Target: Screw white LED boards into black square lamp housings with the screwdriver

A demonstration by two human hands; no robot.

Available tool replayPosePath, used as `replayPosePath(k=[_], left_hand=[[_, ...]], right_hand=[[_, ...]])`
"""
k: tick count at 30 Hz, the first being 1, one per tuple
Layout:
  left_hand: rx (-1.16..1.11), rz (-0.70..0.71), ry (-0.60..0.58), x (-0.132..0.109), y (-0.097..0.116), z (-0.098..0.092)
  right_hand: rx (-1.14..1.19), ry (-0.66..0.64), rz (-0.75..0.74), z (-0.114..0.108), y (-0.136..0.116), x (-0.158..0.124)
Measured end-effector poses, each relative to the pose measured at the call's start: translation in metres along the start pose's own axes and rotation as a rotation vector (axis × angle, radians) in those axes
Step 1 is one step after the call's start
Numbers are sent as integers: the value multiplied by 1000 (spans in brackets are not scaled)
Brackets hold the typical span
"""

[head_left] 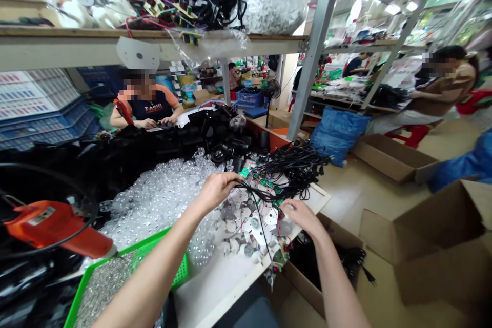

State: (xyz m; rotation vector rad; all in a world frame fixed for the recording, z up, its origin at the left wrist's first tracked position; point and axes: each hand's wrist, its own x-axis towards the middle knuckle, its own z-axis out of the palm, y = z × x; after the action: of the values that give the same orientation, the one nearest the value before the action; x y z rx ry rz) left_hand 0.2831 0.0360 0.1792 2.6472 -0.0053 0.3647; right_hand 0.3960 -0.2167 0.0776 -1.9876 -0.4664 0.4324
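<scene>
My left hand (218, 189) is closed in a pinch on a black cable (248, 184) at the near side of the cable heap, with a small green circuit board (244, 172) just beyond the fingertips. To its right, my right hand (302, 213) has its fingers curled beside the cables and some green boards; what they grip, if anything, is hidden. Beneath both hands lie white plastic parts (242, 215) with thin red wires. A cluster of small boards and parts (279, 259) hangs at the table's front edge. Clear dotted plastic pieces (161, 195) are piled to the left.
A green basket of metal screws (103, 282) and an orange power screwdriver (57, 228) are at left. Black cables (292, 164) are heaped at the table's right end. Cardboard boxes (438, 246) stand on the floor. A co-worker (148, 105) sits opposite, below a loaded shelf (88, 43).
</scene>
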Motion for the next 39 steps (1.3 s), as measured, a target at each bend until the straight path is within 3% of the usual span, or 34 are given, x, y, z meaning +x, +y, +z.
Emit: replayPosePath(k=[5,7,10,12,14,17,20,23,26,30,34,36,39], left_hand=[[-356,29,229,-12,36,-6],[-466,18,274,-20,54,-10],[-610,1,288,-32,80,-17],[-713,-7,317,-40,94,-23],[-802,-31,383,-48,105,-29],[-858,-70,462,-58,112,-37],[-855,-97,474,-69,109,-38],[-853,-161,528,-80,99,-35],[-858,-261,595,-91,83,-31],[-923,-393,696,-105,58,-25],[-1003,-520,863,-116,37,-16],[-1045,-574,903,-124,32,-11],[-1088,-640,941,-138,31,-5]], right_hand=[[-154,228,-117,5,-2,-31],[-108,162,-165,8,-4,-54],[7,-75,-174,20,-4,-88],[-31,-121,-178,31,0,-103],[-138,-40,-199,40,5,-112],[-335,196,-234,49,6,-113],[-617,297,-310,58,-1,-105],[-838,187,-323,69,-7,-95],[-854,81,-344,72,-7,-87],[-658,-116,-304,50,0,-76],[-167,-388,-166,20,5,-61],[-20,-468,-113,15,5,-55],[-8,-502,-91,19,1,-50]])
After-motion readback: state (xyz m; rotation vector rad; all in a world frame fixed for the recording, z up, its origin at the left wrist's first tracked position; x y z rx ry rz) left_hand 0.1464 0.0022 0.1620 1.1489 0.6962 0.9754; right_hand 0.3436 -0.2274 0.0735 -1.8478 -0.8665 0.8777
